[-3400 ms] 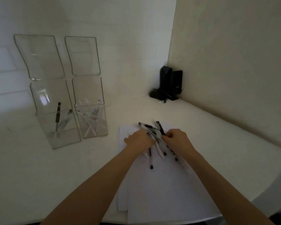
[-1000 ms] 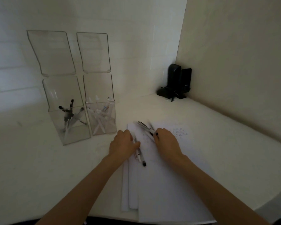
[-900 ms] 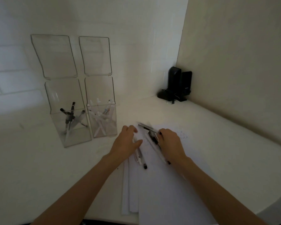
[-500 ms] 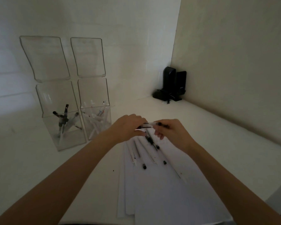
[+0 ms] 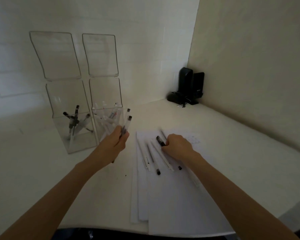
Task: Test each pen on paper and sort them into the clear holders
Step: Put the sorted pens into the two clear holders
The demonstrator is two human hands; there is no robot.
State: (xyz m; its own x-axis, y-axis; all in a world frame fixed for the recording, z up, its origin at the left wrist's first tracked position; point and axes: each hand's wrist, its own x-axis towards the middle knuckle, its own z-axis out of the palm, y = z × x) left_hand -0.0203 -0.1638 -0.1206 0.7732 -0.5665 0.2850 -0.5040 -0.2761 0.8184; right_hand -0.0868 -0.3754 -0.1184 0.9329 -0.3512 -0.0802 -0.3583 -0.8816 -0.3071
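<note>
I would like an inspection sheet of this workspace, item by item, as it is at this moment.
Surface: white table, with a fanned stack of paper on it.
Job's things: left holder with dark pens; right holder with white pens; loose pens lie on the paper.
Clutter: black device in the corner.
Hands: left hand grips two pens beside the right holder; right hand grips a black-capped pen at the paper.
Cables: thin cable at the device.
Surroundings: plain walls on two sides.
</note>
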